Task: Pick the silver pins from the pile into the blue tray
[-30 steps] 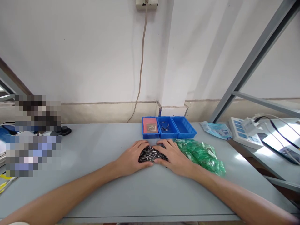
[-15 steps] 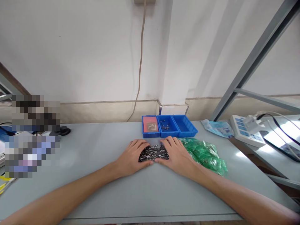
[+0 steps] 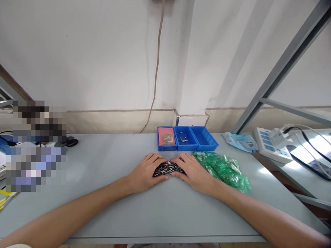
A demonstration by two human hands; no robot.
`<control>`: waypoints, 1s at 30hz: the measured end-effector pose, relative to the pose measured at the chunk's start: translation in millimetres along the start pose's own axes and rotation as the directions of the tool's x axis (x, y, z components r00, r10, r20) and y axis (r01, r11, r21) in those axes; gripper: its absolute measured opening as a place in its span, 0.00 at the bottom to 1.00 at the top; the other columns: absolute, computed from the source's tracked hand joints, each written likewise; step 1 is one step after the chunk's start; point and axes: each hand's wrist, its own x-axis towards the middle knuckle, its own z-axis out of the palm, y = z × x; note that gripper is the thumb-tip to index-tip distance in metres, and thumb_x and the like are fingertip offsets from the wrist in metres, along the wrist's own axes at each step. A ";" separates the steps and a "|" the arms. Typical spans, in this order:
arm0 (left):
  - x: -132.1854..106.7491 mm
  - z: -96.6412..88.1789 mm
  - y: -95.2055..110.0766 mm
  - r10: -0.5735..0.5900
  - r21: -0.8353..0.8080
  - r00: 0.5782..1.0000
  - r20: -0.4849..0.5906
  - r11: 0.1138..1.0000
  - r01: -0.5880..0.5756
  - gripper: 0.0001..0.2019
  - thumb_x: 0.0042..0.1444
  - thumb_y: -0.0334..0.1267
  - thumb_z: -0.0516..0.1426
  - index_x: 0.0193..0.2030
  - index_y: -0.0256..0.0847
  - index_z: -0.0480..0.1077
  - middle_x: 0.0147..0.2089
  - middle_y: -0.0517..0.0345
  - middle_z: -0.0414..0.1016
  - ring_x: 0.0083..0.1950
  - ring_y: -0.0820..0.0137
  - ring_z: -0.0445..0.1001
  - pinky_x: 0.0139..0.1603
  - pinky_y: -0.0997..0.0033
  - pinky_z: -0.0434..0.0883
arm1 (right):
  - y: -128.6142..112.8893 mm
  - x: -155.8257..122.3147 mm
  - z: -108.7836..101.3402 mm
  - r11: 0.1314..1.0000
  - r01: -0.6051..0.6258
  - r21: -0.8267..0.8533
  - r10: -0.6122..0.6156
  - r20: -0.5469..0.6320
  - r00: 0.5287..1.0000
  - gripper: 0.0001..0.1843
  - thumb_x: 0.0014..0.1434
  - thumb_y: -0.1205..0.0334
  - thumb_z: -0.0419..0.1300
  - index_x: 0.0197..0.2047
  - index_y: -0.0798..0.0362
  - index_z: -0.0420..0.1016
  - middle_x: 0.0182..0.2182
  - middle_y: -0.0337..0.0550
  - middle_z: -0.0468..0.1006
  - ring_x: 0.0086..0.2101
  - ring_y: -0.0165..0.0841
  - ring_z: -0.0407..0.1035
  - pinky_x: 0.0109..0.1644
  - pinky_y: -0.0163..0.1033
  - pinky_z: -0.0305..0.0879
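Note:
A heap of small, thin metal pins (image 3: pixel 168 168), dark and silvery, lies on the grey table between my two hands. My left hand (image 3: pixel 148 173) curves round the heap's left side, thumb in front and fingers behind. From the right, my right hand (image 3: pixel 194 173) cups the same pins in the same way. The fingertips of both hands nearly meet at the back, and the thumbs are a small gap apart at the front. Pins under the palms are hidden.
Behind the hands stand three joined blue bins: the left bin (image 3: pixel 163 148) holds a pink sheet and a small clear bag, the middle bin (image 3: pixel 186 146) a few pins. Green plastic bags (image 3: pixel 223 170) lie right of my right hand. A power strip (image 3: pixel 271 146) is further right.
My right hand has moved slightly left and closed in over the heap, so fewer pins show and the gap between the hands is narrower. My left hand has hardly moved.

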 end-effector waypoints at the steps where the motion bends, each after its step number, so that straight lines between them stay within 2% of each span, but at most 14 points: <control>1: -0.2 0.3 -0.2 -0.001 0.001 1.000 -0.001 1.000 0.001 0.23 0.70 0.57 0.58 0.65 0.47 0.69 0.60 0.52 0.72 0.60 0.56 0.69 0.63 0.54 0.69 | 0.2 0.0 0.0 1.000 0.007 0.005 -0.007 0.002 1.000 0.20 0.75 0.46 0.54 0.62 0.45 0.74 0.49 0.49 0.73 0.49 0.45 0.69 0.55 0.51 0.67; 5: -1.3 1.9 -1.2 -0.008 0.006 1.000 -0.008 1.000 0.008 0.20 0.71 0.55 0.58 0.61 0.46 0.70 0.59 0.52 0.72 0.59 0.57 0.69 0.63 0.54 0.69 | 0.8 0.3 -0.5 0.999 0.026 0.022 -0.026 0.013 1.000 0.19 0.76 0.47 0.52 0.61 0.45 0.75 0.49 0.48 0.74 0.49 0.44 0.69 0.55 0.51 0.67; 11: -1.4 1.6 -1.1 0.004 0.022 1.000 0.008 1.000 -0.004 0.23 0.72 0.54 0.58 0.67 0.47 0.67 0.63 0.51 0.70 0.62 0.56 0.67 0.65 0.53 0.66 | 1.8 0.7 0.0 0.998 0.045 0.046 -0.045 0.014 0.999 0.17 0.77 0.50 0.53 0.60 0.45 0.75 0.48 0.47 0.74 0.49 0.43 0.68 0.56 0.50 0.66; 19: -0.9 1.8 -2.1 0.009 0.010 1.000 0.017 1.000 -0.009 0.16 0.72 0.50 0.58 0.60 0.47 0.71 0.57 0.53 0.73 0.56 0.58 0.69 0.60 0.55 0.67 | 5.9 1.2 6.4 0.999 0.014 0.035 -0.012 -0.053 0.999 0.18 0.74 0.50 0.57 0.62 0.47 0.72 0.51 0.50 0.75 0.50 0.46 0.67 0.56 0.54 0.66; 25: -1.3 1.7 -2.2 0.009 0.024 1.000 0.002 1.000 -0.009 0.12 0.73 0.48 0.57 0.57 0.46 0.71 0.54 0.54 0.73 0.54 0.60 0.69 0.57 0.56 0.66 | 7.1 2.6 6.1 0.995 0.078 0.066 -0.078 -0.002 0.997 0.14 0.76 0.53 0.55 0.60 0.44 0.75 0.49 0.47 0.75 0.48 0.44 0.68 0.56 0.52 0.66; 30: -1.8 2.4 -2.1 0.019 0.051 1.000 -0.008 0.999 -0.018 0.11 0.74 0.47 0.57 0.55 0.45 0.71 0.54 0.54 0.74 0.53 0.60 0.69 0.56 0.58 0.65 | 8.0 1.9 7.2 0.995 0.067 0.073 -0.063 -0.051 0.997 0.14 0.74 0.53 0.59 0.58 0.46 0.73 0.49 0.47 0.75 0.49 0.45 0.68 0.56 0.51 0.67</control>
